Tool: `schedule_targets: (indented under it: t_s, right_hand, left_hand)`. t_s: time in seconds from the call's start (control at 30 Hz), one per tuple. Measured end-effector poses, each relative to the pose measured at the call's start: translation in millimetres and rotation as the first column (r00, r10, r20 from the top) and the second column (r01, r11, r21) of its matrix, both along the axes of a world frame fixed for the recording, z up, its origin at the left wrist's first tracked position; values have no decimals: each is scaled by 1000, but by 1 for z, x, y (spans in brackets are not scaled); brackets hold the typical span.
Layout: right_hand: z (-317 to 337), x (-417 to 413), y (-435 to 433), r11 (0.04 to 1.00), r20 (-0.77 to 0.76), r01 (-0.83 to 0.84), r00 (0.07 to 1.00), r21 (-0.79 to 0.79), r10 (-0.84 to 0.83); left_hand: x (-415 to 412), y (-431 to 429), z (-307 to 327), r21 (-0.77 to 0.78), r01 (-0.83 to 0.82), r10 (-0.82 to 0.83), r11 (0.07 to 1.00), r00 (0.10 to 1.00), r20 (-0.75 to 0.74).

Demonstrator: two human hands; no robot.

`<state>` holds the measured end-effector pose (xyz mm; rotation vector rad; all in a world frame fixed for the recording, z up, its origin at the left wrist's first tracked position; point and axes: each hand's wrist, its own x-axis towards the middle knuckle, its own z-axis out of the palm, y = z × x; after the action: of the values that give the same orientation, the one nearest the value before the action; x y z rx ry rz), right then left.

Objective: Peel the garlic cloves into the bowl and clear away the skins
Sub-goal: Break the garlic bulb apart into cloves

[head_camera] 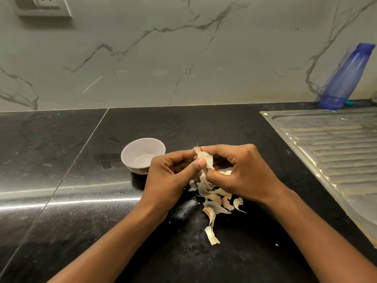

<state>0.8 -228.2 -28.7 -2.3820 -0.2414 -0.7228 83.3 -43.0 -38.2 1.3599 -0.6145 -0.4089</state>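
My left hand (173, 174) and my right hand (236, 168) meet above the black counter, and both pinch one garlic clove (206, 158) whose papery skin hangs loose. Beneath the hands lies a heap of unpeeled cloves and loose skins (216, 201), with one long strip of skin (212, 233) nearest me. A small white bowl (140, 148) stands just left of my left hand, and I see nothing inside it.
A steel sink drainboard (334, 148) fills the right side of the black counter (61, 180). A blue plastic bottle (346, 78) leans at the back right against the marble wall. A wall socket (42, 5) sits at the top left.
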Motion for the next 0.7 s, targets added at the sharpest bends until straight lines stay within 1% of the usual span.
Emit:
schedule_targets:
  t_s: [0.13,0.27,0.4,0.53,0.6,0.7]
  right_hand:
    - [-1,0,3,1000,-3,25,1000,8,-25]
    - [-2,0,0,998,-57,12,998,54,-8]
    - [-4,2,0,997,-69,35,997,67,-30]
    - [-4,3,1,996,-72,46,997,71,-41]
    - [-2,3,1,992,-72,52,996,119,-44]
    - [-1,3,-2,967,-91,52,995,248,-30]
  left_hand:
    - [-1,-1,0,5,-39,39,999,999,33]
    - [-1,0,-2,1,-16,16,1000,999,30]
    - [-1,-1,-2,5,-20,19,1000,998,60]
    - [0,0,-3,-10,-5,6,1000,999,48]
    - [1,0,-1,-33,13,-12,999,1000,16]
    - [4,0,1,-82,50,-55,995,996,-68]
